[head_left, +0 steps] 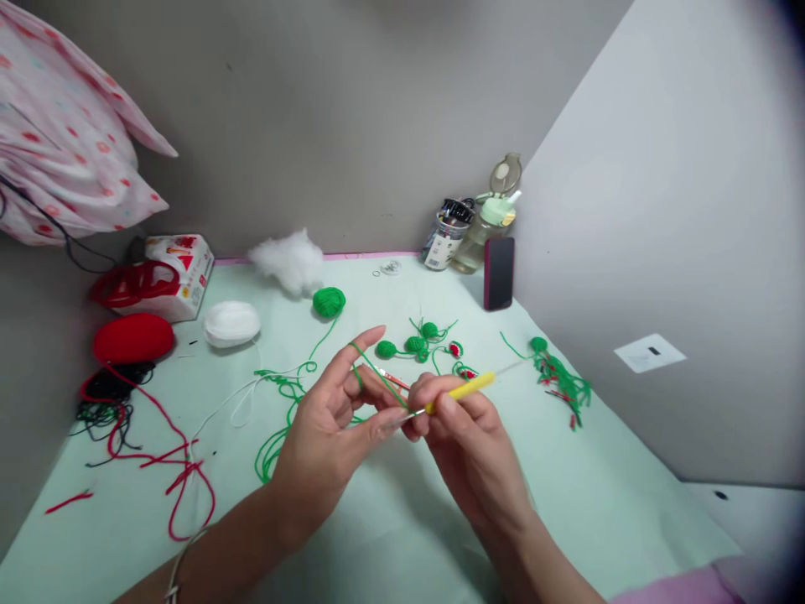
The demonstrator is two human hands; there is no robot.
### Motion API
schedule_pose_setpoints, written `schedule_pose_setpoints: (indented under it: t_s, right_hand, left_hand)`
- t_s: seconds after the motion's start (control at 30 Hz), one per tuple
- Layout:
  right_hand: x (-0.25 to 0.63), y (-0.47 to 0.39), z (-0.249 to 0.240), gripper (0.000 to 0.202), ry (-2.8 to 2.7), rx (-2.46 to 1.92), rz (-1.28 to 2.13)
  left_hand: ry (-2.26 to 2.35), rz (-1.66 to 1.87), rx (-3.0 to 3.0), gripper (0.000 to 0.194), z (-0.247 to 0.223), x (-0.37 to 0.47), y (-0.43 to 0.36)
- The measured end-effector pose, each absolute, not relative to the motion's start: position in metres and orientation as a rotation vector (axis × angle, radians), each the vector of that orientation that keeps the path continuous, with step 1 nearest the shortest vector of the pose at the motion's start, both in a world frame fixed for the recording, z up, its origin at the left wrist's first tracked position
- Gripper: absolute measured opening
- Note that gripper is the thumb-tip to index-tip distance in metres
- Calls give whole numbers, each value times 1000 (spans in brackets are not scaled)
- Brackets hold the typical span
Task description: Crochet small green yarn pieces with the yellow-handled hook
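Green yarn loops over the raised index finger of my left hand [340, 419], whose thumb and other fingers pinch the strand near the hook tip. My right hand [471, 445] is closed round the yellow handle of a crochet hook [469, 390], its metal end pointing left to the left fingertips. Any stitches there are too small to make out. Loose green yarn [270, 453] lies behind and beside my left wrist, and a green yarn ball [329, 302] sits farther back. Several small green crocheted balls [416, 345] lie just beyond my hands.
Red yarn [133, 338], white yarn [231, 324], dark yarn tangles and a box [194, 277] are at the left. White stuffing [293, 260] lies at the back. A pen jar [445, 241], bottle [475, 239] and phone [499, 274] stand back right; green tassels [563, 382] lie at the right.
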State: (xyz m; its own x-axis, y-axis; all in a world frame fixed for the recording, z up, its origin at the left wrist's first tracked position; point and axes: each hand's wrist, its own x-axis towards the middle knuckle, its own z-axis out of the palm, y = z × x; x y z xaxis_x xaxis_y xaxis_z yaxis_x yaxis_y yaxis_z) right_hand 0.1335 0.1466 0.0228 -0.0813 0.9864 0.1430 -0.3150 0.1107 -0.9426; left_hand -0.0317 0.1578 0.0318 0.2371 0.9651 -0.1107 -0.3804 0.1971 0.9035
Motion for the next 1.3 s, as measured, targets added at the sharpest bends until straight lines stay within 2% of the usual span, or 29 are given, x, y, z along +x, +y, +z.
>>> schedule_pose_setpoints:
  t_s: [0.1,0.2,0.27,0.37,0.57,0.97,1.3]
  right_hand:
    - [128,135,17,18,-1366,-929,773]
    - [128,125,11,37,-1584,-1038,272]
    - [128,122,9,43,-1650,-1022,138]
    - [126,124,13,45,-1613,-959,219]
    - [127,133,20,31,-1438,-805,651]
    - [130,133,18,21,-1278,-808,742]
    - [134,144,27,19,-1117,-709,1066]
  left_hand:
    - [828,1172,799,75,30,-26,153]
    - [750,1170,692,72,30,-22,150]
    - [698,1140,629,70,32,-21,149]
    - [692,1069,577,72,34,-22,147]
    - [693,1047,540,62,37,-26,149]
    - [663,1024,506,53,37,-31,156]
    - [650,1015,581,45,38,-29,154]
